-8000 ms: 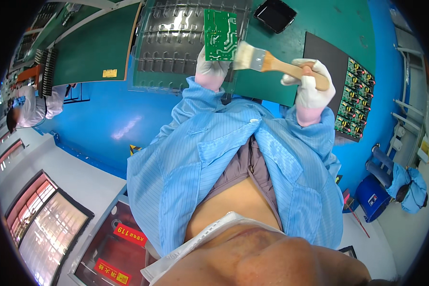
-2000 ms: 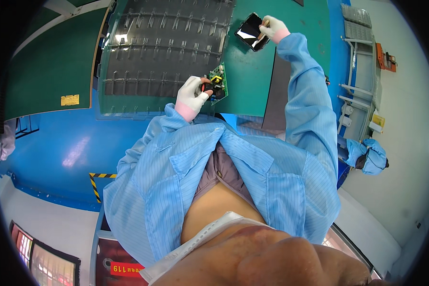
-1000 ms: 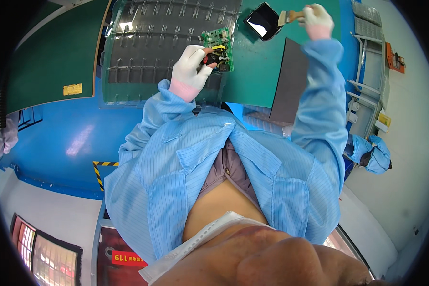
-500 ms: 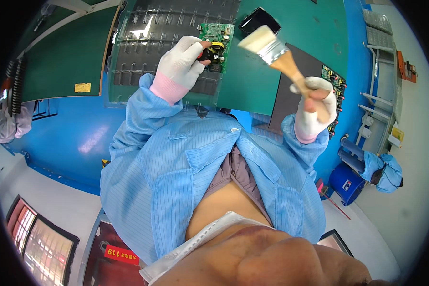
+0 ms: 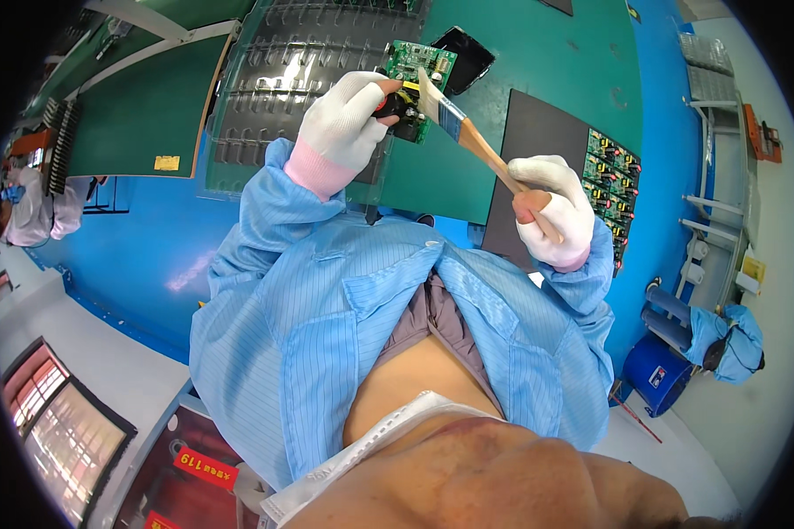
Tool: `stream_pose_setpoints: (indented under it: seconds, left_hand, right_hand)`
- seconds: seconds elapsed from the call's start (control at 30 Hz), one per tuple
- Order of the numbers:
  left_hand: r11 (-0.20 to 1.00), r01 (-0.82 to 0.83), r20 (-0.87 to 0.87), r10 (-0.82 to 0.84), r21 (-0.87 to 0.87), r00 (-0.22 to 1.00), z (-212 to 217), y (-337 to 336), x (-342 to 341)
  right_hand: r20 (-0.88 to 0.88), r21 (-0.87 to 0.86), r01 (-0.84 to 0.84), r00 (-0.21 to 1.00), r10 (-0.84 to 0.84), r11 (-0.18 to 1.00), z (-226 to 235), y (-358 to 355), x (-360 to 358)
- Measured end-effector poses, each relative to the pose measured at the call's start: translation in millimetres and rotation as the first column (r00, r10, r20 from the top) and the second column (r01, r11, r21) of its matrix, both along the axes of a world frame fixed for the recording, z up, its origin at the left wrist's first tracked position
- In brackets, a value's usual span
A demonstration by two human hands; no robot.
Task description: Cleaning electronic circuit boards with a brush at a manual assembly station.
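Note:
My left hand (image 5: 344, 116), in a white glove with bare fingertips, is closed on a green circuit board (image 5: 422, 60) that carries black and yellow parts. In my right hand (image 5: 553, 207), gloved the same way, is a flat paintbrush (image 5: 483, 150) with a wooden handle, a metal band and pale bristles. The brush points up and left. Its bristle tips are at the board's right side, over or touching it; I cannot tell which. Just beyond the board lies a small black tray (image 5: 464, 60) on the green table (image 5: 547, 53).
A clear plastic tray with moulded slots (image 5: 269, 97) lies under and left of my left hand. Several circuit boards (image 5: 610, 181) sit in rows on a dark mat (image 5: 522, 132) at the right. Beyond the table's right side are a metal rack (image 5: 710, 159) and a blue bin (image 5: 655, 375).
My right hand has lowered the brush leftward, from above the black tray to the circuit board. My left hand still holds the board, now tilted and slightly farther right.

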State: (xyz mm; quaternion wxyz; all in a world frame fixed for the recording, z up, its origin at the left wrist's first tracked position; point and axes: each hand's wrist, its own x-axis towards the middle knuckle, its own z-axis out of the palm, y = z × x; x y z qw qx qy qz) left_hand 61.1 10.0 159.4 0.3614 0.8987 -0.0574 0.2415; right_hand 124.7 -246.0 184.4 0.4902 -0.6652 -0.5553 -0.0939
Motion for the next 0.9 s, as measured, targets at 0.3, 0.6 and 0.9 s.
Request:
stream_pose_setpoints:
  seconds: [0.3,0.6,0.9]
  left_hand:
    - [0.996,-0.013,0.021,0.015,-0.086,1.0,-10,-6,-2]
    - [0.996,-0.025,-0.01,0.024,-0.083,1.0,-14,-3,-5]
    - [0.985,0.005,0.036,0.002,-0.17,0.999,-19,4,-6]
  right_hand:
    - [0.025,-0.069,-0.061,0.998,0.063,0.996,13,-13,5]
    - [0.021,-0.087,-0.071,0.997,0.073,0.994,7,3,5]
    - [0.04,-0.105,-0.077,0.996,0.081,0.992,13,16,2]
